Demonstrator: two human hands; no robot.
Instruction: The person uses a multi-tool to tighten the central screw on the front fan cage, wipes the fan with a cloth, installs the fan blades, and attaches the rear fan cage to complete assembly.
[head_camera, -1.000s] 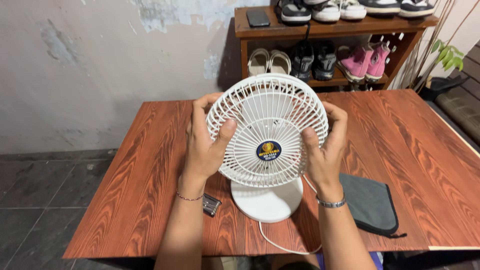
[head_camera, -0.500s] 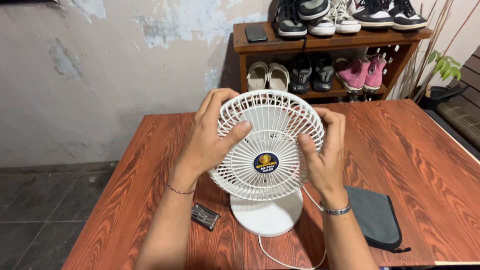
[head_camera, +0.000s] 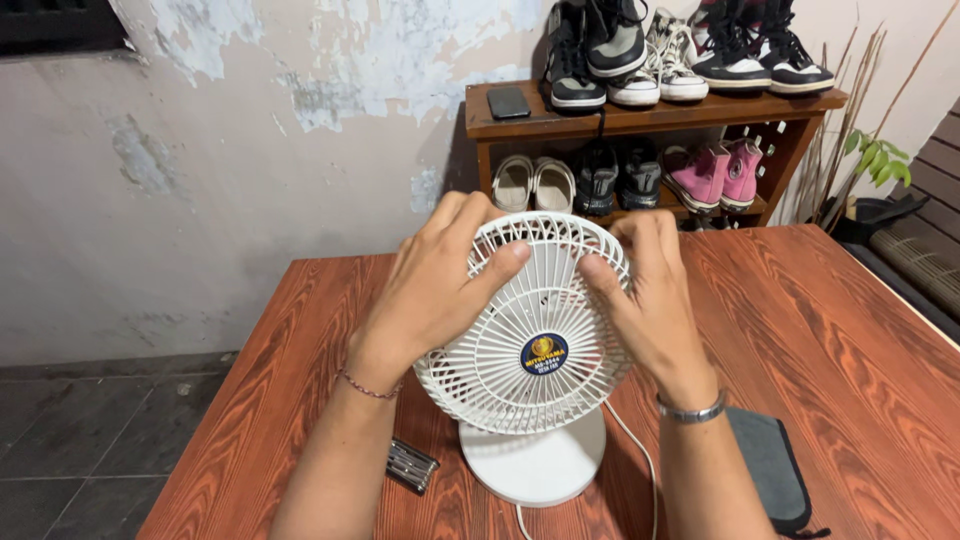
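On the counter (head_camera: 800, 320), your left hand (head_camera: 435, 285) and right hand (head_camera: 640, 300) clasp the fan (head_camera: 530, 360) by its light, flexible plastic grille's upper rim.

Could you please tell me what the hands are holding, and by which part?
Both hands, left and right, grip the fan by its grille's upper rim.

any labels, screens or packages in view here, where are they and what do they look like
Round label: at the hub of the white fan grille, dark blue with a gold emblem and gold lettering.
Phone: lying flat at the left end of the shoe rack's top shelf, dark rectangle, screen off.
No packages or signs visible.
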